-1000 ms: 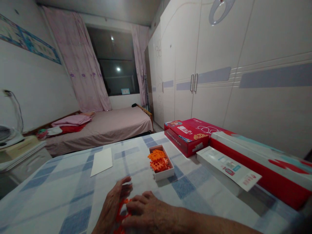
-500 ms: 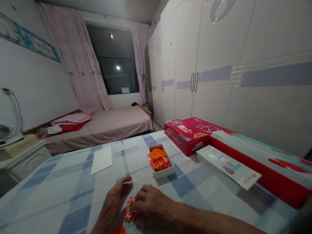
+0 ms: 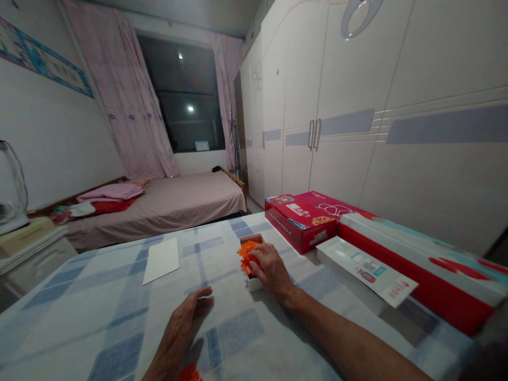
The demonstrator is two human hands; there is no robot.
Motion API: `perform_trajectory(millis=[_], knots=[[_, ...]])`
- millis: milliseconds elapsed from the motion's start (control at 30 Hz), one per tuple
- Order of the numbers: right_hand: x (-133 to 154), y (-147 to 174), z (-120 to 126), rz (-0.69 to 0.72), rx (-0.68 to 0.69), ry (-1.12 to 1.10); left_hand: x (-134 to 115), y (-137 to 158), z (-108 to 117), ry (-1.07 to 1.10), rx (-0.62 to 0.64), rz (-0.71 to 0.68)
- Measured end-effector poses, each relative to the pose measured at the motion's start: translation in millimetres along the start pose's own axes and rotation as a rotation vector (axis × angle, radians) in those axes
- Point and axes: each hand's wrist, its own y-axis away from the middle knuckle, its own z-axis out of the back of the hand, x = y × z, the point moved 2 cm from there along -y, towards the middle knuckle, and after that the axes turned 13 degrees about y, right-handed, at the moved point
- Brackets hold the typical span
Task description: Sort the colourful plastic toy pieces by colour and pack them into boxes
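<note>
My right hand is at a small white open box, its fingers curled over orange toothed plastic pieces heaped inside. The fingers partly cover the heap, so how many pieces they grip cannot be made out. Nearer to me, my left hand rests on its side on the checked cloth, fingers stretched out and apart from the box, with nothing in them. Beside its wrist, at the bottom edge of the view, another orange piece shows only in part.
A white card lies on the blue-and-white tablecloth to the left. On the right are a red box, a white printed box lid and a long red-and-white box. Beyond stand a bed and wardrobe.
My right hand has moved forward and right, from beside my left hand to the small box. The orange piece it was handling on the cloth is gone from that spot. My left hand stays nearly still.
</note>
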Motion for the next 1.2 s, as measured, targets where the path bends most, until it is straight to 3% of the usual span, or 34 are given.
perform_trajectory(millis=[133, 233, 333, 433, 533, 733, 1000, 1200], knots=[[9, 0, 6, -0.003, -0.003, 0.042, 3, -1, 0, 0.018, 0.046, 0.047], [36, 6, 18, 0.111, -0.002, -0.019, 0, 1, -1, 0.07, 0.006, 0.073], [74, 25, 20, 0.379, 0.152, -0.163, -1, 2, -2, 0.2, -0.031, 0.111], [104, 50, 10, 0.713, 0.266, -0.163, 3, -1, 1, 0.313, -0.118, 0.133], [115, 66, -5, 0.851, 0.287, -0.055, 6, -4, 5, 0.345, -0.181, 0.121], [109, 63, -18, 0.747, 0.387, -0.007, 2, -1, 1, 0.38, -0.164, 0.1], [113, 53, -7, 0.777, 0.396, -0.112, 3, -1, 1, 0.365, -0.146, 0.115], [111, 54, -2, 0.669, 0.443, -0.038, -4, 3, -3, 0.342, -0.147, 0.104]])
